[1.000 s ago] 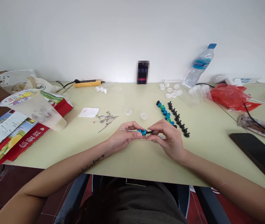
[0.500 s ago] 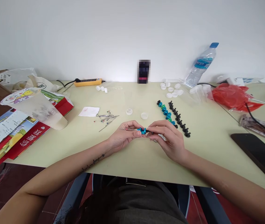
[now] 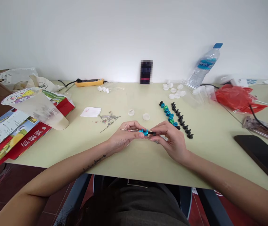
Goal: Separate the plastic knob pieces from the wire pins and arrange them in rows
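Over the pale green tabletop (image 3: 65, 142), both forearms (image 3: 77, 166) angled inward. Clear plastic blue-capped bottle (image 3: 205, 65) sat by the white wall (image 3: 89, 37); blue label showed "ATER". Left hand (image 3: 124, 135), thumb on top, pinched a shiny blue grooved cylinder (image 3: 144, 132), roughly horizontal between the hands; right hand (image 3: 169, 138) gripped the black ridged piece (image 3: 152, 133) at its right end with fingertips. Thin silver rod (image 3: 124, 129) stuck out left.

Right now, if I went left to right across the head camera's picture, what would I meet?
Plastic cup, white paper, left hand, blue piece, right hand, red bag.
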The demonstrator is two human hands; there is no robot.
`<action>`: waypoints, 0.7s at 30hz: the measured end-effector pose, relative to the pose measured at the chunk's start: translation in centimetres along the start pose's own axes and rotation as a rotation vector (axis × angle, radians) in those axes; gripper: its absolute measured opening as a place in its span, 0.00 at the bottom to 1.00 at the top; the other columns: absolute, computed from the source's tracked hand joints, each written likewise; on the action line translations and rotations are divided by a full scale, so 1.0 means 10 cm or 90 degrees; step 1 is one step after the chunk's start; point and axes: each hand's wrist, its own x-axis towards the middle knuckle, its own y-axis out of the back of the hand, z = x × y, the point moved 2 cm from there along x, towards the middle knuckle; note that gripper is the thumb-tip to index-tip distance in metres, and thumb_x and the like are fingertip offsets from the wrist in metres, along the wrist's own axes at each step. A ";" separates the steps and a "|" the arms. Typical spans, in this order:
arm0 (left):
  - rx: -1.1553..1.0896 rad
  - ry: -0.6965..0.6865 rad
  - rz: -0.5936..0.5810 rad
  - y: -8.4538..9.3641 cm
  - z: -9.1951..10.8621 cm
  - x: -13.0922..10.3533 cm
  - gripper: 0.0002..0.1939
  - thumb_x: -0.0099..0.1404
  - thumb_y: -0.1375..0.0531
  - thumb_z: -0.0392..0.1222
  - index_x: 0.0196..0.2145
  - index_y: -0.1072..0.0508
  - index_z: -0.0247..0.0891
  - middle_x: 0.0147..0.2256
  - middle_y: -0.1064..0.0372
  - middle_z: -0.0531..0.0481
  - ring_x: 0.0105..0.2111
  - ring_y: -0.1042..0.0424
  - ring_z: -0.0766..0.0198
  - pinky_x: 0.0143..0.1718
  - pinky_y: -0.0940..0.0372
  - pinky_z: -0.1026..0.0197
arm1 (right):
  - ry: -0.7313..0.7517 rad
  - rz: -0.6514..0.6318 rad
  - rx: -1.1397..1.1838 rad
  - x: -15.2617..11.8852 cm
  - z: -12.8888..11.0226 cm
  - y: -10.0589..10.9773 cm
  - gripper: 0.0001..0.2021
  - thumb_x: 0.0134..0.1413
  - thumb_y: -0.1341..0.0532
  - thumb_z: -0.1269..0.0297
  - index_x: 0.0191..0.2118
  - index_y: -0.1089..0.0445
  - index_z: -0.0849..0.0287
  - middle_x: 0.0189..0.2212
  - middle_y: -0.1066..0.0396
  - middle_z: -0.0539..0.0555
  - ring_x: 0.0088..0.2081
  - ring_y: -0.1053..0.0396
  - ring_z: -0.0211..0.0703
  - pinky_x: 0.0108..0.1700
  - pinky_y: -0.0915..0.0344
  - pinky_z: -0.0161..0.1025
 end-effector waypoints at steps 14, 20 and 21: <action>-0.012 0.005 0.014 -0.01 0.02 -0.01 0.10 0.51 0.31 0.37 0.30 0.27 0.31 0.29 0.26 0.50 0.28 0.27 0.69 0.37 0.34 0.64 | 0.089 0.029 -0.105 0.01 -0.05 0.01 0.12 0.53 0.38 0.74 0.43 0.31 0.54 0.35 0.29 0.55 0.36 0.29 0.42 0.34 0.29 0.40; -0.029 0.005 0.026 -0.01 0.02 -0.01 0.09 0.52 0.31 0.38 0.29 0.26 0.31 0.29 0.27 0.50 0.28 0.27 0.69 0.38 0.34 0.64 | 0.104 0.042 -0.129 0.01 -0.07 0.03 0.13 0.53 0.38 0.75 0.44 0.31 0.54 0.35 0.29 0.55 0.36 0.29 0.42 0.34 0.29 0.40; -0.031 0.005 0.024 -0.01 0.02 0.00 0.09 0.52 0.31 0.37 0.29 0.26 0.30 0.29 0.27 0.50 0.28 0.27 0.69 0.38 0.34 0.64 | 0.104 0.039 -0.131 0.02 -0.07 0.03 0.13 0.53 0.38 0.74 0.44 0.31 0.54 0.35 0.29 0.55 0.36 0.29 0.42 0.34 0.29 0.39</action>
